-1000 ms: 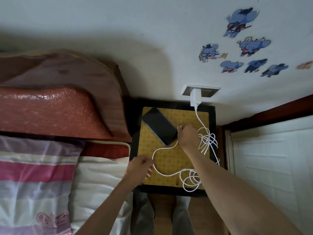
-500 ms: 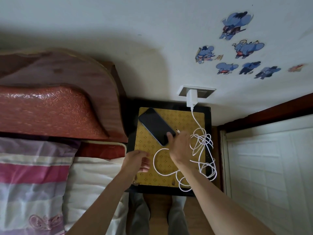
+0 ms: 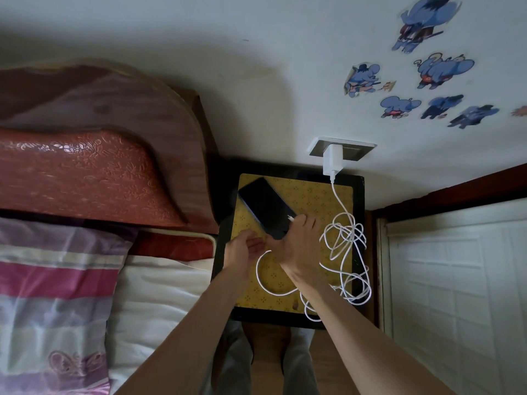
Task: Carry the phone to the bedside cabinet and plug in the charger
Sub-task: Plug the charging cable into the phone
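The single head-worn camera looks steeply down from above at the bedside cabinet (image 3: pixel 358 212) against the wall (image 3: pixel 256 67).

Domestic bedroom. A padded red headboard (image 3: pixel 85 172), a striped pillow (image 3: pixel 54 280) and white bedding adjoin a black bedside cabinet (image 3: pixel 358 195). Cartoon stickers (image 3: pixel 439 69) decorate the wall above a socket (image 3: pixel 356 151) holding a white charger (image 3: pixel 332 162).
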`<move>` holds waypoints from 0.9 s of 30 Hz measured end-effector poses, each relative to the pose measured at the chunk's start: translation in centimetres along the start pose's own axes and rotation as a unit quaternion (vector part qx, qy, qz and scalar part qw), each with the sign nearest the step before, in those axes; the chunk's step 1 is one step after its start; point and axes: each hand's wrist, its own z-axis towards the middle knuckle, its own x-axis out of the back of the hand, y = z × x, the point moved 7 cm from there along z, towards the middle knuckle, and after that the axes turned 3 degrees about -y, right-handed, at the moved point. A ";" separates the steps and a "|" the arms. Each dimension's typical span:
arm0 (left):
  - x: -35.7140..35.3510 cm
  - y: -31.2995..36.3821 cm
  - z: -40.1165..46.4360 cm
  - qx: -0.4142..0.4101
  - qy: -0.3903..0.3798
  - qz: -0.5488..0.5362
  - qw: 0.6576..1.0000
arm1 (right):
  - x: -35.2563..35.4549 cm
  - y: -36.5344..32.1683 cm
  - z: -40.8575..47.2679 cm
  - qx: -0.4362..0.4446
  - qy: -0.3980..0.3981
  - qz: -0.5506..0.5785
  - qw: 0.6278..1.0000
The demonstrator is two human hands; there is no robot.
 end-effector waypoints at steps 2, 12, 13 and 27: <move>-1.4 -0.7 -0.1 0.025 -0.037 -0.066 0.997 | 1.1 -0.1 -0.7 -0.010 -0.011 0.020 1.000; -6.3 -3.4 -1.9 0.127 -0.180 -0.254 0.942 | 3.5 2.0 -6.1 -0.059 -0.024 0.225 0.972; -6.5 -3.5 -1.9 0.132 -0.181 -0.273 0.936 | 3.8 2.3 -6.6 -0.053 -0.022 0.256 0.965; -8.3 -1.5 -3.1 0.137 -0.140 -0.377 0.905 | 3.9 3.7 -7.5 -0.110 -0.098 0.491 0.859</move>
